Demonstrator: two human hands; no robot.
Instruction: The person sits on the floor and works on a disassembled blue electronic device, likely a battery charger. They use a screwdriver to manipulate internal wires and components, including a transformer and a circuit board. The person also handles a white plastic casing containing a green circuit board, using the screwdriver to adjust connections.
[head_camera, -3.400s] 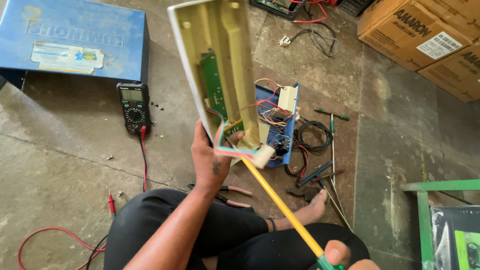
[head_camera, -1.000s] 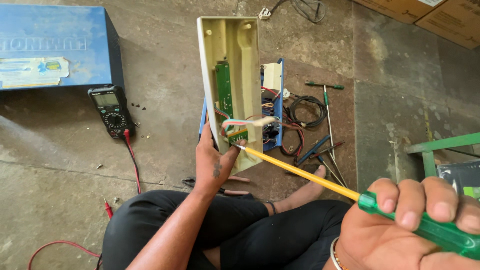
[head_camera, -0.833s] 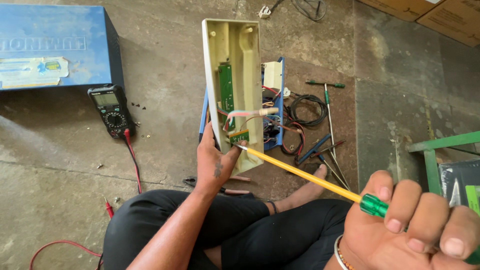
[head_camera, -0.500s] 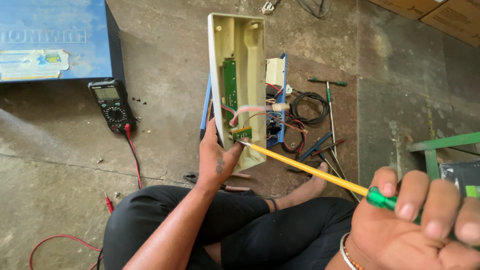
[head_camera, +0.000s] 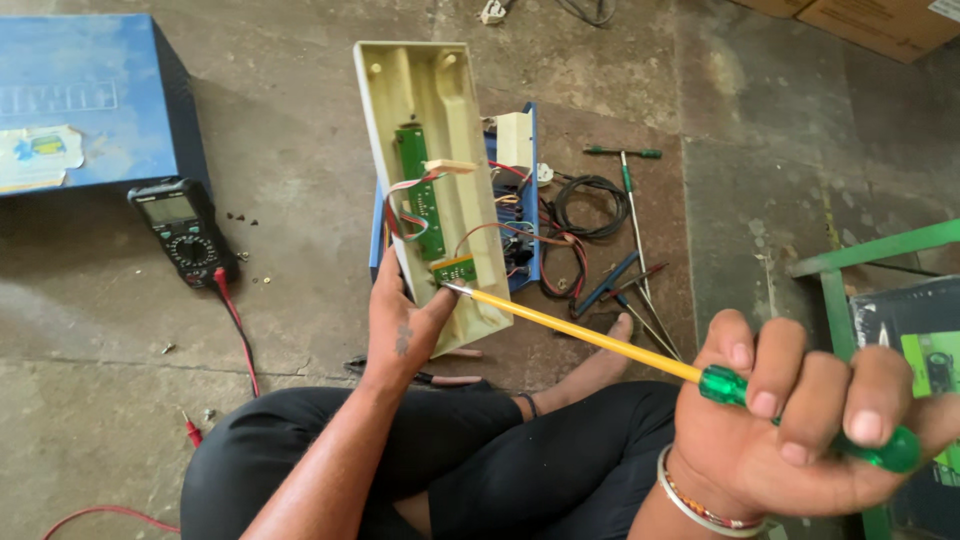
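Sitting cross-legged on the bare concrete floor (head_camera: 300, 330), the person props a long cream-coloured plastic housing (head_camera: 425, 180) upright and open side up, so its inside faces the head camera. The left hand (head_camera: 400, 320) is closed around the housing's near end, thumb over the edge, which steadies it against the push of the tool. The right hand (head_camera: 800, 420) is wrapped in a full fist around the translucent green handle of a long yellow-shafted screwdriver (head_camera: 580, 332); the shaft runs up and left, and its tip sits on or just at a small green circuit board (head_camera: 455, 270) near the housing's lower end. A longer narrow green circuit board (head_camera: 415, 185) lies further up inside, with red and white wires (head_camera: 405, 215) looping between the two boards, slack enough for the housing to be tilted.

Just behind the housing lies a blue metal chassis (head_camera: 525, 200) with more wiring, which seems to be what the housing came off. Right of it rest a black coiled cable (head_camera: 590, 205) and several loose hand tools (head_camera: 630, 270), near the right hand. To the left, well apart, a black digital multimeter (head_camera: 180, 230) lies beside a large blue box (head_camera: 85, 105), its red test lead (head_camera: 240, 335) trailing toward the knees
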